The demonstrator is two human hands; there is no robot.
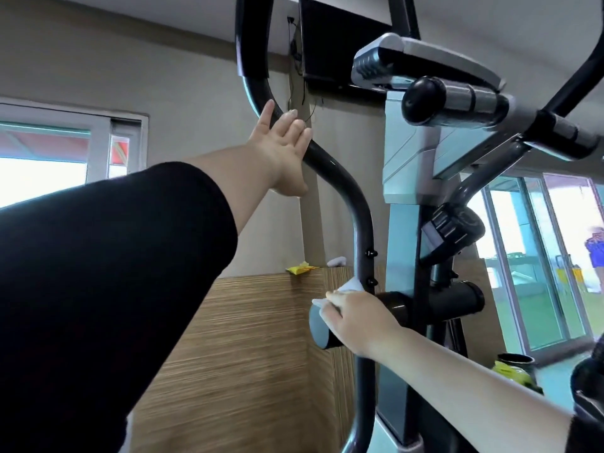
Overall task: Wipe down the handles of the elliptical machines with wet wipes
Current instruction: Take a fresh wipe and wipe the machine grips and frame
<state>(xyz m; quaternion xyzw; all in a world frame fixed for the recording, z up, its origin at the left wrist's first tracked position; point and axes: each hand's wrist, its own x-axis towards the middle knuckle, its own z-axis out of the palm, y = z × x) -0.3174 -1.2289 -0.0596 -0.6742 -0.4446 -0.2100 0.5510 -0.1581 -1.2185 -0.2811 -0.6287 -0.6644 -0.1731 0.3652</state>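
The elliptical's curved dark left handle bar (346, 188) runs from the top of the view down past the pivot. My left hand (284, 148) is raised, its straight fingers resting against the upper bend of that bar. Lower down, my right hand (356, 318) presses a white wet wipe (351, 285) onto the bar where it meets the round pivot hub (322, 328). Most of the wipe is hidden under my fingers. A short grip with silver sensor bands (457, 103) juts out under the console (421, 63).
A wood-panelled half wall (248, 338) stands behind the machine, with a yellow packet (300, 269) on its ledge. A dark screen (336, 44) hangs on the wall above. Glass doors (536, 266) lie to the right, with a person outside. A dark jar (513, 362) sits low right.
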